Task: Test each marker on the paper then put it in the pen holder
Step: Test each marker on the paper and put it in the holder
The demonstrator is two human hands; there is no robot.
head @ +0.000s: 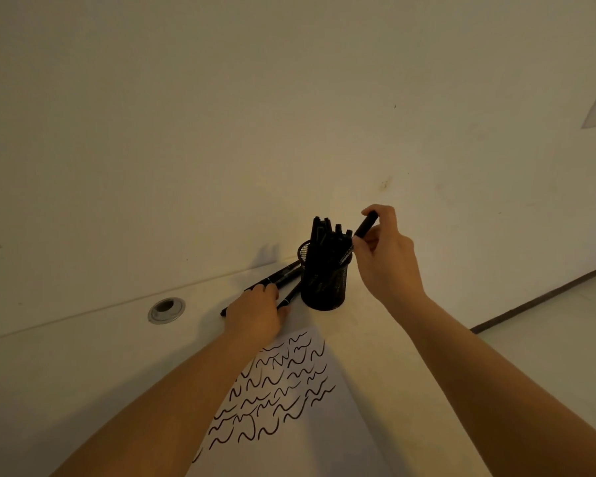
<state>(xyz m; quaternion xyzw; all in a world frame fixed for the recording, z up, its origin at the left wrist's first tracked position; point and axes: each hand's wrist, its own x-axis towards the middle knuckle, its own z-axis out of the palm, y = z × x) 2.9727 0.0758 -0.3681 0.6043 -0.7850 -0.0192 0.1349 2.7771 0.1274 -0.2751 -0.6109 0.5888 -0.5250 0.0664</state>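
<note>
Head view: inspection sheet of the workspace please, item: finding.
Surface: pale desk, dimly lit, set against a wall.
Job's things: black mesh pen holder upright and crowded with markers; loose markers lying on the desk to its left; paper covered in rows of black squiggles.
Clutter: nothing seen.
Grippers: right hand holds a black marker at the holder's rim, tilted; left hand rests on the loose markers, fingers hidden.
Cables: nothing seen; round grommet in the desk.
Surroundings: plain wall, floor at right.
</note>
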